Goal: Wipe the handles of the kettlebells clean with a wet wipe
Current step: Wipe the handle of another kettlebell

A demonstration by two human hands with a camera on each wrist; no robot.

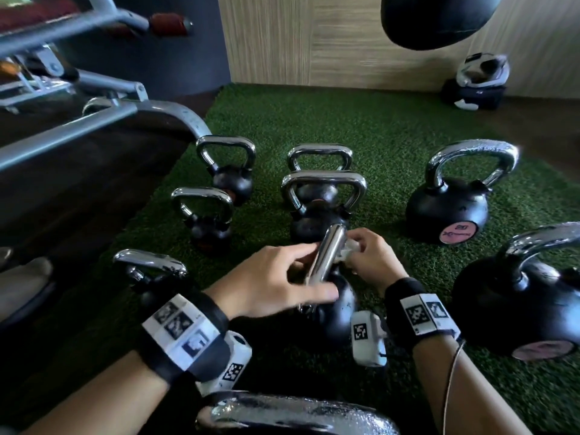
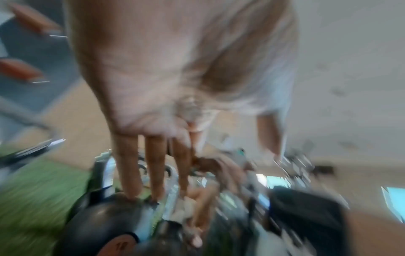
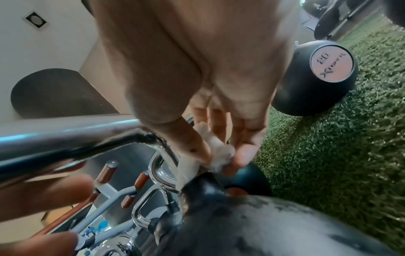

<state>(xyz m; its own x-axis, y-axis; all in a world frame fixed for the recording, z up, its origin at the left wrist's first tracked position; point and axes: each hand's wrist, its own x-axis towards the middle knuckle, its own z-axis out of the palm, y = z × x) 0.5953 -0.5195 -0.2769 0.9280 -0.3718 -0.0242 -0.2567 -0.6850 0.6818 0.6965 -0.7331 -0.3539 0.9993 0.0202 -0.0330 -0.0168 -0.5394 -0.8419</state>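
Several black kettlebells with chrome handles stand on green turf (image 1: 386, 127). The nearest middle kettlebell (image 1: 337, 312) has its handle (image 1: 328, 255) pointing away from me. My right hand (image 1: 367, 255) pinches a crumpled white wet wipe (image 1: 351, 246) between thumb and fingers. In the right wrist view the wipe (image 3: 219, 150) presses against the far leg of the handle (image 3: 65, 138), where it meets the black body (image 3: 263, 225). My left hand (image 1: 282, 277) reaches over from the left with straight fingers. In the blurred left wrist view, the fingertips (image 2: 131, 194) touch the kettlebell's body.
Other kettlebells ring the spot: two at the left (image 1: 204, 215), two behind (image 1: 320, 196), two large ones at the right (image 1: 448, 202), one close in front (image 1: 298, 412). A grey gym machine frame (image 1: 94, 120) fills the left. A black punch bag (image 1: 439, 20) hangs above.
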